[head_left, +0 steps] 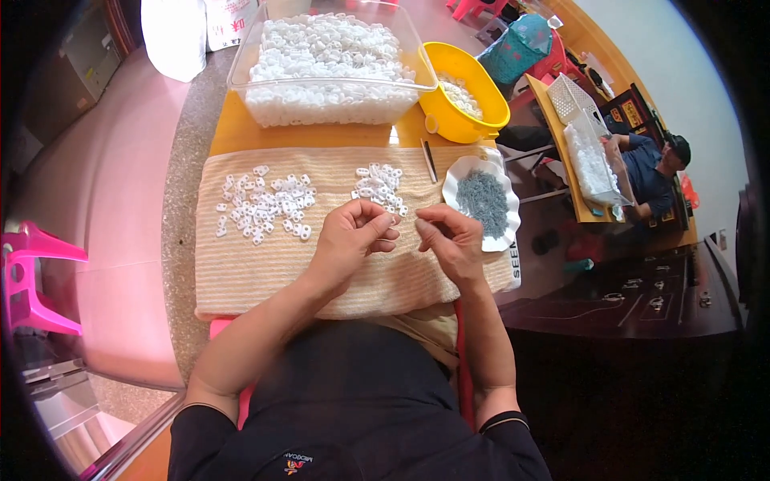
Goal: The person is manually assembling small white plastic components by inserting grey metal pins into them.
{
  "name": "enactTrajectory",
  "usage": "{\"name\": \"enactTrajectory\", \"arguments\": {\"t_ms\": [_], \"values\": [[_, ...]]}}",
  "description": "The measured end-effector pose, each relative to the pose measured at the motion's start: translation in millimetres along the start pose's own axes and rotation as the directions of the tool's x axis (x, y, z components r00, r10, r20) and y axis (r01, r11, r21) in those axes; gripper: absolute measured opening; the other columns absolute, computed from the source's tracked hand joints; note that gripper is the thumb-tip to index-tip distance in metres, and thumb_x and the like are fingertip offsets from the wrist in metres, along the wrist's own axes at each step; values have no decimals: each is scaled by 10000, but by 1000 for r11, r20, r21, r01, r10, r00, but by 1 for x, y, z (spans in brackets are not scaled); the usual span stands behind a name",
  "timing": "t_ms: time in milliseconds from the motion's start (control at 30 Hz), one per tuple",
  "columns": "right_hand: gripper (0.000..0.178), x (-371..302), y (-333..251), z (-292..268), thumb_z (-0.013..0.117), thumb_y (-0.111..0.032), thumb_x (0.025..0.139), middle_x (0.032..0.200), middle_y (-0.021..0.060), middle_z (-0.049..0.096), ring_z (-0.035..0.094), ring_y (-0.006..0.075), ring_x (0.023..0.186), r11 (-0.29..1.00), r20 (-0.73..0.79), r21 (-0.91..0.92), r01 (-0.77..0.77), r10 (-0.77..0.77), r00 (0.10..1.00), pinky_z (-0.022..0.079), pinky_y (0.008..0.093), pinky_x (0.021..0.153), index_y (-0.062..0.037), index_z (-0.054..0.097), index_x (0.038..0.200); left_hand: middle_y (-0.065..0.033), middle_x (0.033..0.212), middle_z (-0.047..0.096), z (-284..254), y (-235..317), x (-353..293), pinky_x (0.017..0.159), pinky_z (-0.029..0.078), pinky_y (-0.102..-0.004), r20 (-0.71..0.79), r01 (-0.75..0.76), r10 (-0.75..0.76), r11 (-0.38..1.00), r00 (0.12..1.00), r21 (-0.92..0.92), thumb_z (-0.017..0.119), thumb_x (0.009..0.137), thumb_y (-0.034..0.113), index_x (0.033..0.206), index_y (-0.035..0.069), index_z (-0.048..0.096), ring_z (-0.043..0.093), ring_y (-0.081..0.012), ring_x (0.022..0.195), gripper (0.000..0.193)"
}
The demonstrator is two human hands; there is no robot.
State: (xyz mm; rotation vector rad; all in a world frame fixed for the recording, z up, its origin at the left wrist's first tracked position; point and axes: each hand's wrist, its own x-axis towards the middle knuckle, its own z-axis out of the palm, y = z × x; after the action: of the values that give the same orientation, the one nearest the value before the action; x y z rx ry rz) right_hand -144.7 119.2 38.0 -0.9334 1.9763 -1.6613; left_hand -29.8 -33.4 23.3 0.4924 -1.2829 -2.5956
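My left hand (350,232) is closed in a pinch on a small white plastic piece (394,218). Facing it, my right hand (455,242) has its thumb and forefinger pressed together; whatever is in them is too small to make out. Beyond my hands, a small pile of white two-hole plastic pieces (378,183) lies on a striped beige towel (249,287). A larger spread of the same pieces (269,204) is to the left. Beside my right hand, a white scalloped dish (508,228) holds many tiny grey parts (481,202).
A clear plastic tub (337,100) full of white pieces stands at the table's far side. Right of it are a yellow basin (449,60) and a thin dark-and-white stick (429,160). Pink stools (36,276) stand at left. Another person (654,172) sits at a table at right.
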Motion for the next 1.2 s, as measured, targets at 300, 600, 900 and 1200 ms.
{"name": "enactTrajectory", "arguments": {"t_ms": [300, 600, 900, 1200], "values": [[81, 8, 4, -26, 657, -5, 848, 783, 0, 601, 522, 47, 609, 954, -145, -266, 136, -179, 973, 413, 191, 531, 18, 645, 926, -90, 925, 659, -3, 1, 2, 708, 558, -246, -63, -15, 11, 998, 998, -65, 615, 899, 90, 981, 6, 576, 629, -110, 765, 123], [143, 12, 4, -22, 674, 36, 783, 822, 90, 636, 574, 124, 618, 781, -65, -555, 286, -383, 921, 451, 239, 554, 17, 638, 920, -76, 895, 651, -4, 4, 2, 713, 552, -239, -116, -58, 45, 992, 992, -113, 613, 895, 68, 1020, -14, 597, 624, -113, 765, 150], [159, 13, -2, -38, 671, 39, 779, 826, 98, 640, 582, 132, 619, 781, -128, -578, 235, -371, 920, 455, 239, 553, 19, 645, 935, -71, 918, 642, -6, 8, 3, 727, 556, -245, -173, -90, 66, 986, 983, -138, 602, 897, 47, 1034, -12, 591, 619, -119, 786, 150], [170, 4, -5, 12, 702, 10, 756, 848, 109, 641, 617, 197, 654, 786, 142, -512, 345, -319, 937, 487, 276, 581, -3, 645, 916, -72, 931, 644, -12, 7, 8, 726, 558, -239, -225, -116, 80, 982, 971, -152, 603, 899, 51, 1037, -1, 588, 618, -110, 785, 148]]}}
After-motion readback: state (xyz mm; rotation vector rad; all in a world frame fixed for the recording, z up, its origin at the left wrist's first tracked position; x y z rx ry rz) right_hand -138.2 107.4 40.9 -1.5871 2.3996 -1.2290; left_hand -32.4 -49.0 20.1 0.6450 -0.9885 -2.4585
